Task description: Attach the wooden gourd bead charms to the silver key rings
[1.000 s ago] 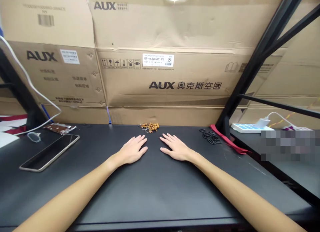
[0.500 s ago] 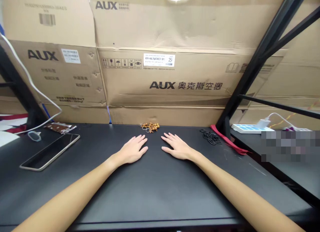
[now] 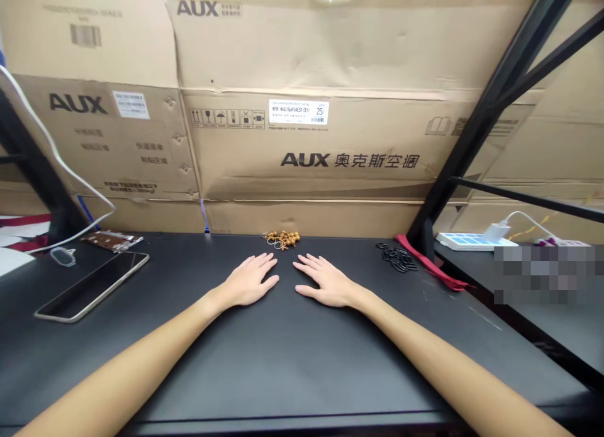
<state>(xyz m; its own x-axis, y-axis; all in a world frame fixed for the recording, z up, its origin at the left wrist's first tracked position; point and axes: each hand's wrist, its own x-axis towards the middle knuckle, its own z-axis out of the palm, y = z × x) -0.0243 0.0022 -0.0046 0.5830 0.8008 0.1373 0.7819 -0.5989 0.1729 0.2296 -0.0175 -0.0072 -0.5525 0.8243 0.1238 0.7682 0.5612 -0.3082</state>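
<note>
Palm down over the black tabletop (image 3: 292, 374), my left hand (image 3: 248, 281) has its fingers stretched out and holds nothing. My right hand (image 3: 325, 281) lies across from it in the same way, fingers apart and thumb toward the left hand. Just beyond both sets of fingertips is a small pile of golden-brown beaded trinkets with metal rings (image 3: 283, 239); neither hand touches it. To the right of my right hand sits a cluster of black rings or links (image 3: 399, 258).
A phone (image 3: 94, 287), a brown packet (image 3: 112, 240) and a small clear-grey item (image 3: 63, 256) lie at the left, near a white cable (image 3: 51, 141). Cardboard (image 3: 302, 66) walls the back. A black metal frame (image 3: 472, 135), red strap (image 3: 431, 267) and power strip (image 3: 465, 241) are at right.
My right hand has slid a little to the left, closer to my left hand. My left hand looks nearly unmoved, and the view has shifted slightly.
</note>
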